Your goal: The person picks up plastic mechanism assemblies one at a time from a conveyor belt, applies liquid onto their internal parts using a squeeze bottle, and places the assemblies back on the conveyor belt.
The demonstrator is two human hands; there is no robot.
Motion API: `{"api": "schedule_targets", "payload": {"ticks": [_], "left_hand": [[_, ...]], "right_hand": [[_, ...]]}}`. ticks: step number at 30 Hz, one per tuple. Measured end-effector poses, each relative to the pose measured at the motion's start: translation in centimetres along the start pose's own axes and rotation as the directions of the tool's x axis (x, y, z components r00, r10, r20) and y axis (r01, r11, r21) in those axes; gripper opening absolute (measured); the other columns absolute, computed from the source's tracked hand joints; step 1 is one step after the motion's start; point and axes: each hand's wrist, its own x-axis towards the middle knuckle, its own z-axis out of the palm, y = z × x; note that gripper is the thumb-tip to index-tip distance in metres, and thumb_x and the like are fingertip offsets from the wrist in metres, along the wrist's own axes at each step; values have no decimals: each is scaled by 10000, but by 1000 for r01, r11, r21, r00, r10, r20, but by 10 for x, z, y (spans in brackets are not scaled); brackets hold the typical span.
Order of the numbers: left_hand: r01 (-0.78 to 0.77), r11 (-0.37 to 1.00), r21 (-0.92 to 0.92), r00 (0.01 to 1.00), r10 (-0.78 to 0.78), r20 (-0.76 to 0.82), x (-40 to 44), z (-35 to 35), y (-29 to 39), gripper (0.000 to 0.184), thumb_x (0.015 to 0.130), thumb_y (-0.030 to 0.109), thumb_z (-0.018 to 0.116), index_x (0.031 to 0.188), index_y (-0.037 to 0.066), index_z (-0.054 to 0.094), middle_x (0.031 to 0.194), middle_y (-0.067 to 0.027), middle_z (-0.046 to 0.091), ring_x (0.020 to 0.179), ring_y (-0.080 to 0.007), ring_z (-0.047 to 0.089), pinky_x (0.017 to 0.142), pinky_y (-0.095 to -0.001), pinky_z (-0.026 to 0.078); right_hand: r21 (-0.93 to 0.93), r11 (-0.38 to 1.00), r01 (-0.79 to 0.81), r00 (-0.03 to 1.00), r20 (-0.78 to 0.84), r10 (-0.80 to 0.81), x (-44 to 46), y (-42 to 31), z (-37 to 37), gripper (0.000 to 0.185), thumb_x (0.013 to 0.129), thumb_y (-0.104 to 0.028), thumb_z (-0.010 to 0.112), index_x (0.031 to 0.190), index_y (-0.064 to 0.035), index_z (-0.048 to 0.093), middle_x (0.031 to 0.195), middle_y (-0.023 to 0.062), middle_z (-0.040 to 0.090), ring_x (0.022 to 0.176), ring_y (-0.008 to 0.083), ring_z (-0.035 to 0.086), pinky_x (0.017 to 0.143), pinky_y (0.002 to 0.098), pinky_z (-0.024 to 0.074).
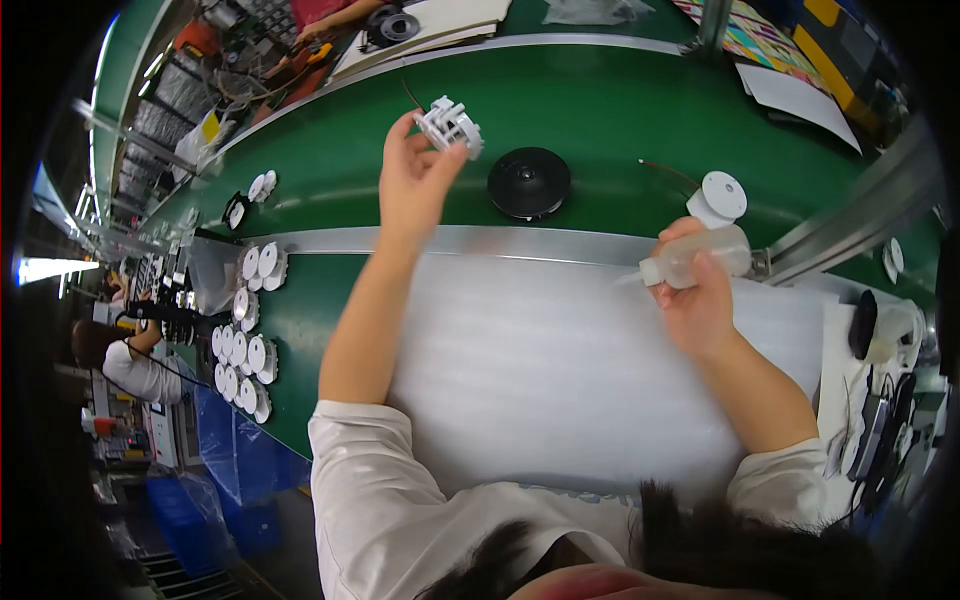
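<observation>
My left hand [418,178] is raised over the green bench, its fingers closed on a white plastic assembly [450,127] with a thin dark wire sticking up. In my right hand [695,300] is a translucent squeeze bottle [708,256], tilted sideways so its white nozzle points left. Between the hands a round black disc-shaped part [529,183] lies on the bench. Just beyond the bottle sits a white round part [722,196] with a dark wire trailing to the left.
Several white round parts [257,357] stand grouped at the left on the green surface [310,300]. A white sheet [560,370] covers the bench in front of me. A metal post [850,225] slants at the right. Another person's arm [345,14] shows at the far side.
</observation>
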Motion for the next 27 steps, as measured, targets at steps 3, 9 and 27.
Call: {"api": "schedule_targets", "payload": {"ticks": [3, 9, 27], "left_hand": [[-294, 810, -508, 945, 326, -26, -51, 33, 13, 768, 635, 0, 679, 1241, 31, 208, 1178, -142, 360, 1091, -241, 408, 900, -343, 361], [-635, 695, -338, 660, 715, 231, -81, 35, 0, 620, 673, 52, 654, 1186, -14, 313, 1113, -179, 440, 926, -286, 533, 830, -360, 412], [-775, 549, -313, 394, 807, 441, -96, 32, 24, 389, 616, 60, 614, 986, 63, 497, 990, -247, 456, 793, -333, 496, 579, -401, 478]], "right_hand": [[-260, 867, 424, 904, 173, -390, -10, -11, 7, 441, 687, -329, 638, 969, -47, 450, 736, 35, 480, 577, 109, 437, 513, 237, 357], [-317, 462, 828, 557, 548, -623, -25, -42, 24, 513, 615, -269, 729, 1001, -59, 464, 726, 66, 503, 523, 148, 434, 490, 268, 327], [-548, 343, 763, 646, 649, -401, -41, -44, 40, 504, 630, -227, 719, 1022, -129, 418, 795, 81, 473, 574, 185, 412, 544, 317, 305]]}}
